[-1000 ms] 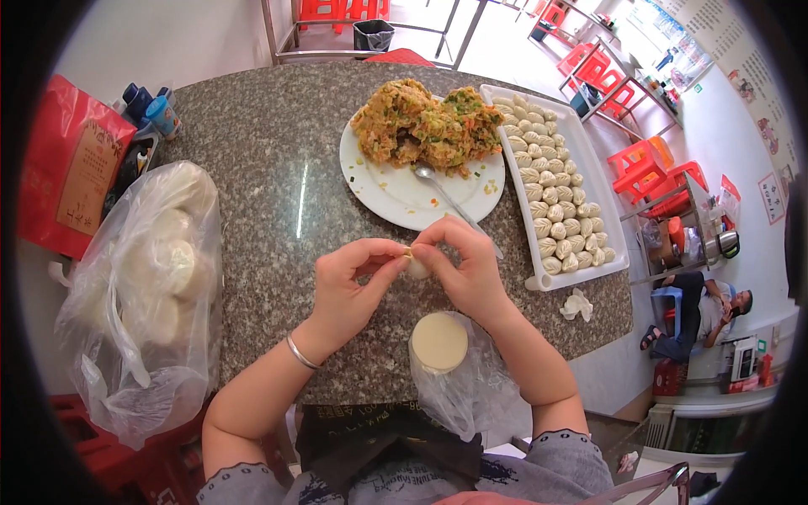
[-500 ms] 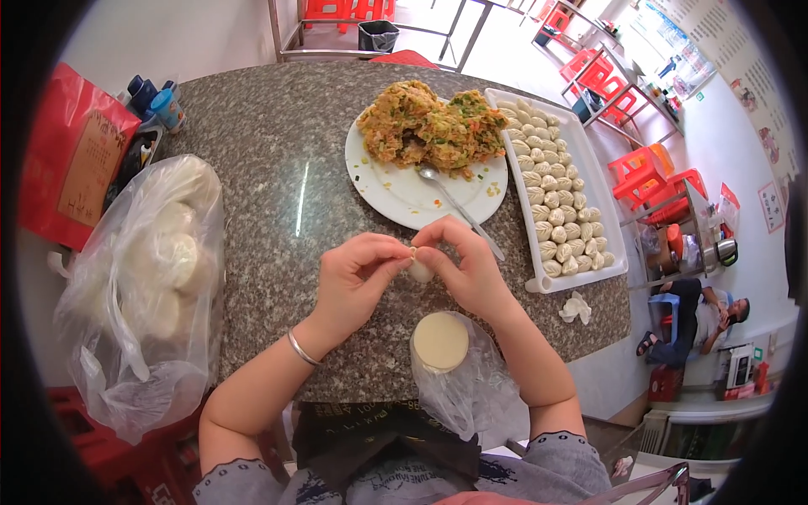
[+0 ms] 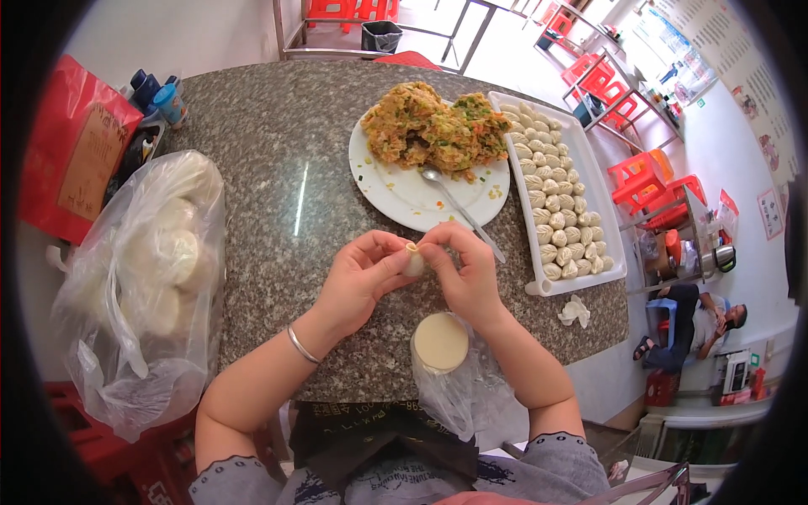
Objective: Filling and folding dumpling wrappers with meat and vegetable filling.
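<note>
A small, partly closed dumpling (image 3: 413, 264) is held up between my two hands above the speckled stone table (image 3: 278, 295). My left hand (image 3: 364, 273) pinches its left side with thumb and forefinger. On the other side, the fingertips of my right hand (image 3: 461, 269) pinch its upper edge. Below them sits a stack of round dough wrappers (image 3: 441, 342) in a clear plastic bag. Beyond my hands lies a white plate (image 3: 379, 198) heaped with chopped orange-green filling (image 3: 438, 126), a metal spoon (image 3: 459, 206) resting on it. To its right, a white tray (image 3: 605, 202) carries rows of pleated dumplings (image 3: 560, 194).
A clear bag of pale dough lumps (image 3: 160, 269) rests at the left edge, near a red paper bag (image 3: 76, 151) and a blue cup (image 3: 169, 103). Crumpled tissue (image 3: 575, 311) lies below the tray. A person (image 3: 694, 326) sits at the far right, by red stools (image 3: 635, 181).
Both hands have stayed together on the dumpling, with small shifts of the fingers. Its gathered top now shows more plainly. The seated person's arms have moved slightly.
</note>
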`<action>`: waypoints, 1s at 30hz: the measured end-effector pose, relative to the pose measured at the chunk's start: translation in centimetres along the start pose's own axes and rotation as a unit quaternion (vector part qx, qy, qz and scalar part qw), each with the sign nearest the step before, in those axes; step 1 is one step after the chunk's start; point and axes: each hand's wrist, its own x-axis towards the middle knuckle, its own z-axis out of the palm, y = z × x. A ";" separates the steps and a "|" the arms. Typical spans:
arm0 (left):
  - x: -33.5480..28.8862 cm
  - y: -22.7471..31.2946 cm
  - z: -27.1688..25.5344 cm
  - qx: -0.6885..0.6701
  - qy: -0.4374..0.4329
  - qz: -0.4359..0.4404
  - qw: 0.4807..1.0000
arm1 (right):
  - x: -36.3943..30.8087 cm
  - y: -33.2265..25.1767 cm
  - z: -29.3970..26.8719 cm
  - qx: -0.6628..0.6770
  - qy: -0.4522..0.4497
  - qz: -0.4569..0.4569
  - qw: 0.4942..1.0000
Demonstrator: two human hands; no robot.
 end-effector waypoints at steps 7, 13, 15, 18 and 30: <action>0.0 0.0 -0.2 0.014 -0.014 -0.032 0.999 | 0.0 0.1 0.0 -0.002 -0.025 0.023 0.999; 0.0 -0.3 -0.1 0.102 0.006 0.062 0.993 | 0.0 0.3 0.4 -0.057 -0.022 -0.019 0.998; -0.1 -0.1 0.1 0.146 0.001 0.087 0.985 | 0.0 0.3 0.4 -0.079 -0.029 -0.030 0.996; -0.2 0.1 0.3 0.150 -0.008 0.083 0.985 | -0.2 0.6 0.4 0.004 0.001 0.030 1.000; 0.2 0.9 -0.7 -0.063 -0.092 -0.108 0.988 | 0.7 1.2 -1.3 0.180 -0.059 0.082 0.978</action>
